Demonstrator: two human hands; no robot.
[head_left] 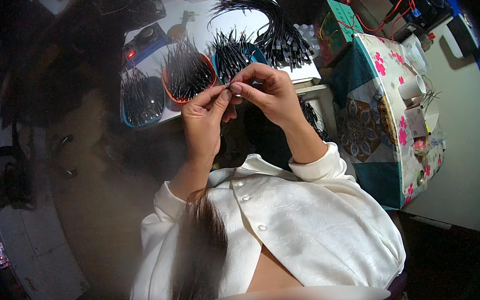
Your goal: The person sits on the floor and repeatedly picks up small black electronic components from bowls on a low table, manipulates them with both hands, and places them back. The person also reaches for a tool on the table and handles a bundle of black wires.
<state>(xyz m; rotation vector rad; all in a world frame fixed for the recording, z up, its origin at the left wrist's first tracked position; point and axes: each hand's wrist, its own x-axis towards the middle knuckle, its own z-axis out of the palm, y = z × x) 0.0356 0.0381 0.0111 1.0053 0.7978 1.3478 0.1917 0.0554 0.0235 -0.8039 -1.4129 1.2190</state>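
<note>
White sleeves (321,163) are turned back from both wrists; a small dark piece (229,86) is pinched by the left hand (201,116) and the right hand (269,89), thumbs and forefingers brought almost tip to tip with barely a gap left; its exact form cannot be told, most of it being hidden by the fingers. Black leads (144,92) are gathered in a blue bin (145,123) at nine o'clock from the fingertips, in an orange bin (211,66) at ten and in a teal bin (258,54) at twelve; a loose cable bundle (282,31) is laid on the white table (201,33) between one and two. Such close work is probably best done with the piece steadied by one hand while only the other is moved; pressure is best kept light, lest something thin be bent; the upright tips at ten and twelve are best left unbrushed.
</note>
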